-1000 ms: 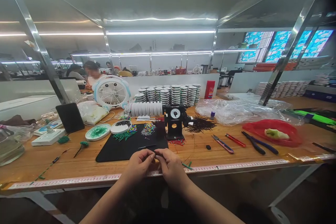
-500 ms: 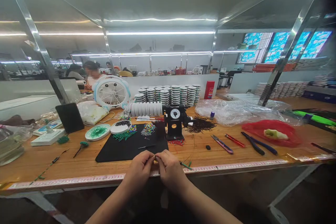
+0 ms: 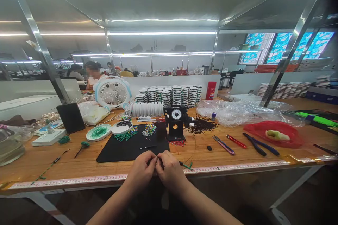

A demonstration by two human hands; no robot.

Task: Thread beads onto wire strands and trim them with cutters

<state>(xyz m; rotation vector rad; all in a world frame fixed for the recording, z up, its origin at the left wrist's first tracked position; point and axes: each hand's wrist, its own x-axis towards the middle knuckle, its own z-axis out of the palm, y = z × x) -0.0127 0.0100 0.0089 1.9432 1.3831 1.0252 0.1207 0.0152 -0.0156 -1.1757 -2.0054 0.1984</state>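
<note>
My left hand (image 3: 144, 167) and my right hand (image 3: 170, 168) meet at the front edge of the table, thumbs and forefingers pinched together tip to tip. Whatever they pinch is too small and too covered to make out. Just beyond my right hand's knuckles, a dark piece with green strands (image 3: 188, 166) pokes out; I cannot tell whether it is held or lying there. Behind the fingers lies a black mat (image 3: 118, 153) bearing a thin dark tool (image 3: 147, 147), green sticks (image 3: 125, 137) and a heap of mixed beads (image 3: 149, 130).
A black winding machine (image 3: 175, 123) with a dial stands behind the mat. Dishes of green beads (image 3: 99, 132) and black beads (image 3: 123, 125) are left. Thread snips (image 3: 224, 145), a red pen (image 3: 236, 141) and pliers (image 3: 260, 144) lie right. A measuring tape (image 3: 227, 167) runs along the edge.
The fingertips have shifted slightly against each other, and a small yellowish spot beneath them no longer shows. Both hands stay in nearly the same place.
</note>
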